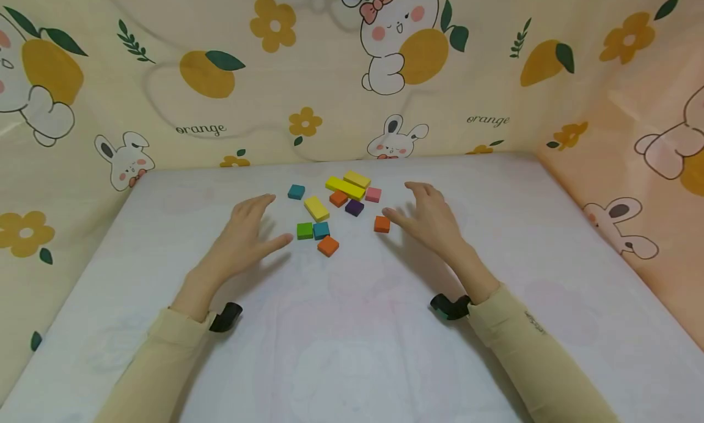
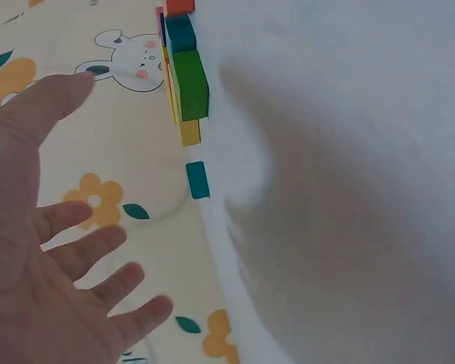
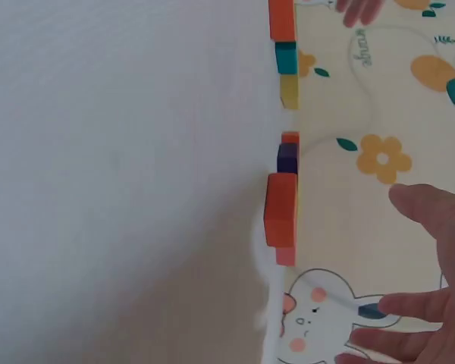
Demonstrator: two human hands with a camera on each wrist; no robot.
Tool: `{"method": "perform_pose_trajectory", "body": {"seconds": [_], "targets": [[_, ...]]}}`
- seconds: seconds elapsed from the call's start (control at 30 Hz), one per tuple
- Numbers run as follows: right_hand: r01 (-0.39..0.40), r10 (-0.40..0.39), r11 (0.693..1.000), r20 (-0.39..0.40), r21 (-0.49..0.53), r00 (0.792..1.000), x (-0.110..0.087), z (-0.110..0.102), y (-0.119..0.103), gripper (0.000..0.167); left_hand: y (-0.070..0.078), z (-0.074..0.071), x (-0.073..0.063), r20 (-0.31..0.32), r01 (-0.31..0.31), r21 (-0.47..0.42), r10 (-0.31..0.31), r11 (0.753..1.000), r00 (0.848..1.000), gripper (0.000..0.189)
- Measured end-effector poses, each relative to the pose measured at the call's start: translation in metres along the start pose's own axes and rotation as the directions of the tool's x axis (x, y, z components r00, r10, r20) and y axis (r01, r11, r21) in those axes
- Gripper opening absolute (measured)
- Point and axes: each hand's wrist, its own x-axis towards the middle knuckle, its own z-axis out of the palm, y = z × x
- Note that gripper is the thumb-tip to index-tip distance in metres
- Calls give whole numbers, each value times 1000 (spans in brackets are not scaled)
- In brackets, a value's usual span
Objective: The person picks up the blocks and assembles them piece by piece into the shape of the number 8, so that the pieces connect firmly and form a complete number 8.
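Small coloured blocks lie in a loose cluster on the white table. My left hand [image 1: 242, 236] hovers left of them, fingers spread and holding nothing; its thumb reaches toward a green block [image 1: 305, 231]. Beside that sit a blue block [image 1: 321, 230] and an orange block [image 1: 328, 246]. On the other side my right hand [image 1: 431, 221] is also spread with nothing in it, thumb tip close to another orange block [image 1: 382, 224]. Farther back are a purple block [image 1: 354, 208], a pink block [image 1: 373, 194], a long yellow block [image 1: 345, 187] and a second blue block [image 1: 296, 192].
A patterned cloth [image 1: 330, 74] with rabbits and oranges hangs behind the table [image 1: 341, 337] and along both sides. A pale yellow block [image 1: 316, 208] lies amid the cluster, another [image 1: 357, 179] at its back. Dark bands [image 1: 225, 318] circle both wrists.
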Motion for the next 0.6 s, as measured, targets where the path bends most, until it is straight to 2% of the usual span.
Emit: {"method": "perform_pose_trajectory", "body": {"seconds": [0.13, 0.27, 0.43, 0.6], "targets": [[3, -3, 990, 0, 139, 1000, 3, 4, -1, 71, -3, 6, 10, 41, 36, -104, -32, 994, 999, 88], [32, -29, 973, -14, 229, 999, 6, 7, 2, 61, -1, 9, 18, 78, 44, -189, -30, 981, 997, 86], [59, -52, 958, -31, 280, 998, 13, 11, 6, 54, -2, 13, 25, 99, 29, -240, -5, 970, 995, 81], [58, -58, 948, -11, 313, 998, 20, 15, 6, 52, -6, 19, 32, 116, 46, -276, -14, 960, 993, 75]]}}
